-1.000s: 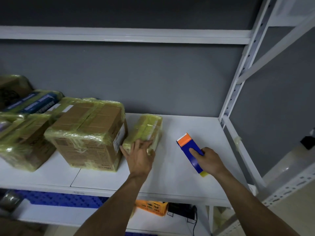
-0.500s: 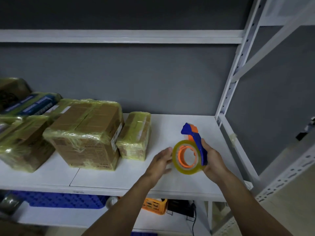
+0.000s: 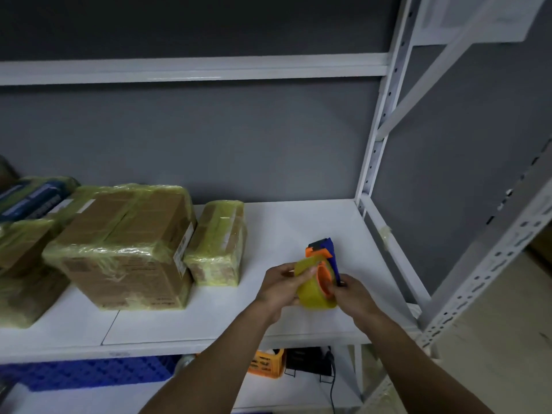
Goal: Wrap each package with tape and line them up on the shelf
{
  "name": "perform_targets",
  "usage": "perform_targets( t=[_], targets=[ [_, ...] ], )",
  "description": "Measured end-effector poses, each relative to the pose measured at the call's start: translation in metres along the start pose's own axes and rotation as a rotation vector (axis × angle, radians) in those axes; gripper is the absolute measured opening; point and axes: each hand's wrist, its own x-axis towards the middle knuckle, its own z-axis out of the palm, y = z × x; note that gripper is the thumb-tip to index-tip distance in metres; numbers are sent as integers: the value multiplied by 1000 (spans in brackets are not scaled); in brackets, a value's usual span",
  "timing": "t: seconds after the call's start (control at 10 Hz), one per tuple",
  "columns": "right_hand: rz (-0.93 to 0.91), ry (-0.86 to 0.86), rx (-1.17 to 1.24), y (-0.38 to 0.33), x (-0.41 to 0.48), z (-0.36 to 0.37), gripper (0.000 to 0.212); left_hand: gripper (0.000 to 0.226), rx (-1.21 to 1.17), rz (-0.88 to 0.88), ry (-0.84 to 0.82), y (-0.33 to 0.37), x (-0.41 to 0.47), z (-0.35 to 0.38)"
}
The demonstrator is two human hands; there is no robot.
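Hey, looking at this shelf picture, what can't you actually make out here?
All in the head view:
1. Loose end of the tape roll: covered by the left hand.
2. Handle of the tape dispenser: mostly hidden inside the right hand.
3. Label on the large package: too small and blurred to read.
4. Leftmost packages: cut off by the frame's left edge.
5. Black item below: dim, partly hidden by the shelf.

Left hand [image 3: 282, 286]: fingers curled round tape dispenser [image 3: 313, 297], left side.
Right hand [image 3: 355, 294]: gripping same dispenser, right side.
Forearms [image 3: 227, 354]: bare, converging forward.
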Motion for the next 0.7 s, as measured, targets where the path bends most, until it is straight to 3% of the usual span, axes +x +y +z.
perform_targets(
  t=[0.2, 0.4, 0.5, 0.6, 0.7],
  targets=[
    [73, -54, -120, 1, 14, -7, 27, 29, 109, -27, 69, 5, 16, 18],
    [146, -121, -60, -1, 19, -28, 23, 47, 320, -66, 193, 11, 40, 38],
    [184, -134, 87, -13, 17, -38, 36, 69, 473, -102, 181, 26, 43, 48],
    [102, -31, 41, -31, 20, -51, 44, 73, 574, -197, 117, 40, 43, 48],
    [-109, 87, -169, -76, 22, -62, 22, 72, 801, -164, 130, 67, 38, 45]
  ],
)
